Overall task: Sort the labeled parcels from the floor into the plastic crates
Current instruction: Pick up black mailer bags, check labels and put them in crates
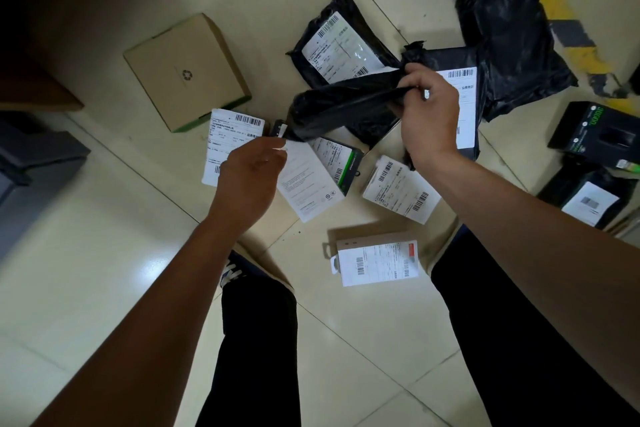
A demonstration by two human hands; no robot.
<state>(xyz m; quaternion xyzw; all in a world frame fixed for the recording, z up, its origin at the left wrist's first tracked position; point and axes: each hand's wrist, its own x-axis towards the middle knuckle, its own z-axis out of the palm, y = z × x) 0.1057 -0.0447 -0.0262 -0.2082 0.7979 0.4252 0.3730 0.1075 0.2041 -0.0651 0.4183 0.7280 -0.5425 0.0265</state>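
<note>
My right hand (427, 114) grips one end of a long black plastic-wrapped parcel (343, 104) and holds it above the floor. My left hand (251, 172) is just below the parcel's other end, fingers loosely bent, holding nothing that I can see. Under them on the tiled floor lie several labeled parcels: a white-labeled flat one (228, 140), a white box with a green edge (318, 173), a small labeled packet (401, 189), a beige boxed item (377, 258) and a black bag with a label (341, 48).
A cardboard box (187, 71) sits at the upper left. More black bags (512, 42) and dark boxes (599, 130) lie to the right, near yellow-black floor tape (568, 28). A grey crate (31, 180) stands at the left edge. My legs and a shoe (235, 270) are below.
</note>
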